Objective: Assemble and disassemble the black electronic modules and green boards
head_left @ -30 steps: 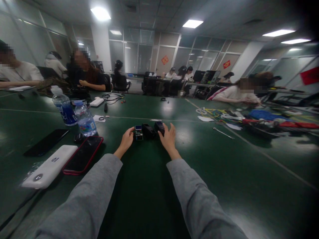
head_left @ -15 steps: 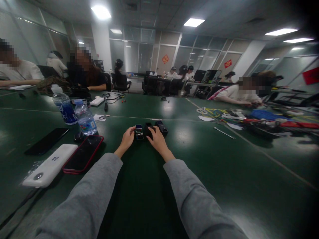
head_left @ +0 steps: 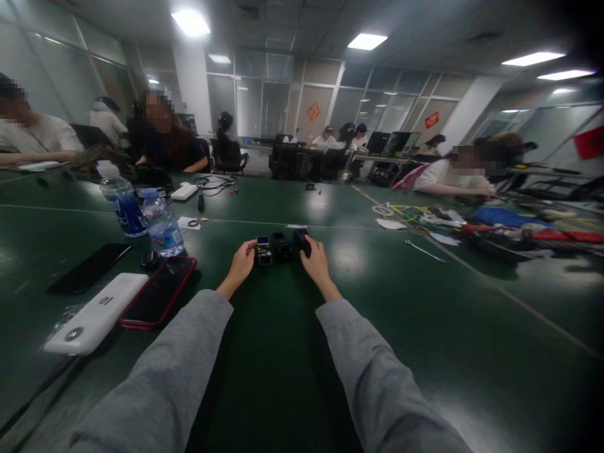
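Three small dark blocks stand in a row on the green table in front of me. My left hand pinches the left block, which has a blue top and pale parts. The middle black block stands free between my hands. My right hand curls its fingers around the right black block. Both my arms wear grey sleeves.
To my left lie a red-cased phone, a white power bank, a black phone and two water bottles. Tools, cables and coloured parts clutter the right. Several people sit around the tables.
My right hand moved from the right block to the middle one, then back to the right block, and now grips it. My left hand stayed on the left block.
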### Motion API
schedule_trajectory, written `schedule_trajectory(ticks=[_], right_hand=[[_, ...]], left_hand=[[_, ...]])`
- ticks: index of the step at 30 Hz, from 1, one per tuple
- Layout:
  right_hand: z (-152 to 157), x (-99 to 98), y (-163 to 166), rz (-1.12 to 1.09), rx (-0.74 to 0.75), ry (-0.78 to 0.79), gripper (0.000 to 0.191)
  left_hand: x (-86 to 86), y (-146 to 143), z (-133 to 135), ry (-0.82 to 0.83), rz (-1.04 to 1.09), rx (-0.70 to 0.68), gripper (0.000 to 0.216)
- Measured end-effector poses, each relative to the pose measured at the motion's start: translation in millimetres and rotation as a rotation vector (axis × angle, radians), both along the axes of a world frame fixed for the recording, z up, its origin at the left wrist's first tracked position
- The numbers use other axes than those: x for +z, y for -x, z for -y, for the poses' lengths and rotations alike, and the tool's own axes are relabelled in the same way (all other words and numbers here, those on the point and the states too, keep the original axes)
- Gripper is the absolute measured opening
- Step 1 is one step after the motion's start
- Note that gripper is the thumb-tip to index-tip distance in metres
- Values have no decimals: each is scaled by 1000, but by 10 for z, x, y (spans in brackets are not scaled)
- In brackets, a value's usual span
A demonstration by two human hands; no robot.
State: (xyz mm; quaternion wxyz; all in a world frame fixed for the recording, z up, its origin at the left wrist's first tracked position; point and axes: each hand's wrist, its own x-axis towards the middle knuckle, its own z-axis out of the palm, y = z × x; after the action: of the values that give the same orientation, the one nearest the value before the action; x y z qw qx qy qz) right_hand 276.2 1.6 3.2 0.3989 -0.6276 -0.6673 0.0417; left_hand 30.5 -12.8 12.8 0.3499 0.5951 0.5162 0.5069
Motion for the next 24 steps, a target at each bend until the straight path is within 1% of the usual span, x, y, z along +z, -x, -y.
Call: schedule_trajectory(ticks=[2,5,8,10,12,15,17,18,21,22,24], right_hand=[[3,-3,17,-22,25,-16,53],[55,79,76,-41,15,-145,52],[85,162,47,-100,-79,-313,52],[67,159,-52,-127,-153,-366,52],[22,102,-186,-123,-206,-343,53],[-61,-23,-349,-97,-215,-200,50],[-101,-77,-388,-66,-235,-124,45],[-112,-86,-387,-44,-265,-118,43],[-104,-50,-331,24,-367,-218,42],[-91,-27,-303,52,-361,-261,41],[-57,9,-242,135,-264,-313,40]], left_hand=[[-6,1,-6,0,0,-2,34],[-14,5,-12,-1,3,-12,34],[-24,12,-17,-6,5,-11,34],[-37,18,-24,-2,8,-7,34],[-52,24,-33,3,18,-13,34],[-68,30,-40,8,36,-25,34],[-71,33,-40,17,40,-27,34],[-72,34,-40,21,40,-27,34],[-76,34,-47,22,40,-33,34],[-77,33,-51,18,39,-32,34],[-75,29,-57,3,34,-26,34]])
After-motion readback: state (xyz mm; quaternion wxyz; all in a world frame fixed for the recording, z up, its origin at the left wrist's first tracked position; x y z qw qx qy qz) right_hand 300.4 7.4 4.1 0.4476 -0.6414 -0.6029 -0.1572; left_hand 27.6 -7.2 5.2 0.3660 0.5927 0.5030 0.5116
